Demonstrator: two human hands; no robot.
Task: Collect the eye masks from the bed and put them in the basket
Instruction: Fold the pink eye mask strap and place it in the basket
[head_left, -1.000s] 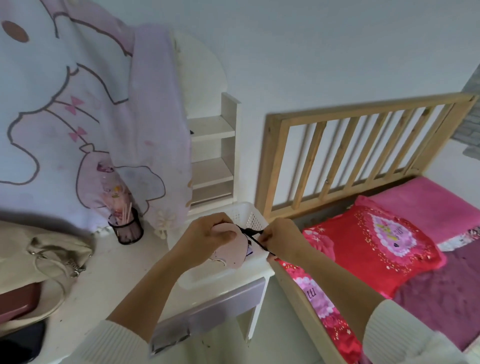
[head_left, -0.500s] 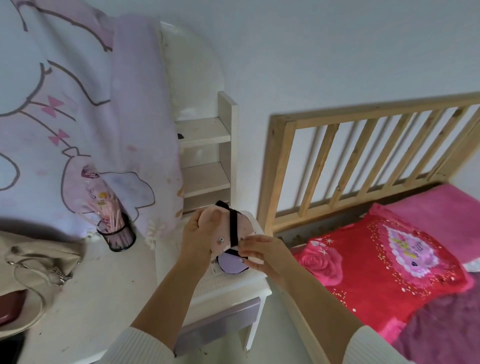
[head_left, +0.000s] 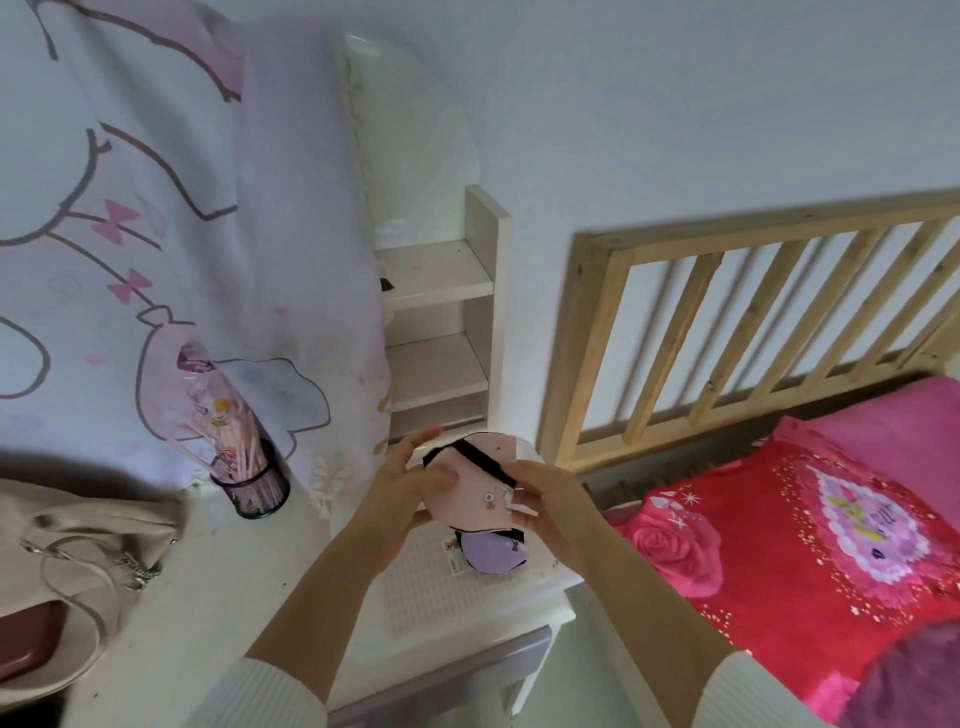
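Observation:
Both hands hold a pale pink eye mask (head_left: 475, 486) with a black strap above the white plastic basket (head_left: 431, 587). My left hand (head_left: 402, 493) grips its left side and my right hand (head_left: 545, 512) pinches its right edge. A purple eye mask (head_left: 491, 552) lies inside the basket just below the pink one. The basket sits on the white bedside desk (head_left: 249, 582), beside the bed with its red pillow (head_left: 789, 525).
A black mesh cup (head_left: 252, 486) of sticks stands on the desk at the left, near a beige bag (head_left: 78, 540). White shelves (head_left: 441, 332) rise behind the basket. A cartoon-print cloth (head_left: 156, 234) hangs at the left. The wooden headboard (head_left: 753, 322) stands at the right.
The hands have lifted the pink mask slightly and turned it so the strap side faces up. The view has shifted closer and leftward. The purple mask now shows in the basket.

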